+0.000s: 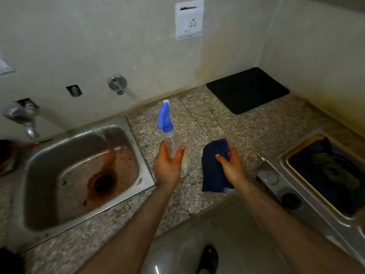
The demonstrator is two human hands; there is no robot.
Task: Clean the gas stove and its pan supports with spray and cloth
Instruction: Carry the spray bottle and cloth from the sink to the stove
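My left hand [167,167] grips a clear spray bottle [171,143] with a blue trigger head, held upright above the granite counter [246,127] between sink and stove. My right hand [230,165] holds a folded dark blue cloth [214,171] that hangs down over the counter. The steel gas stove [308,186] sits at the right edge, its black glass top and one burner partly in view. A black knob [290,200] shows on its front panel. Both hands are left of the stove, apart from it.
A stained steel sink [83,175] lies to the left, with a tap [21,117] on the wall above it. A second wall tap [118,85] sticks out further right. A black mat [247,89] lies in the back corner. A wall socket [189,18] is above.
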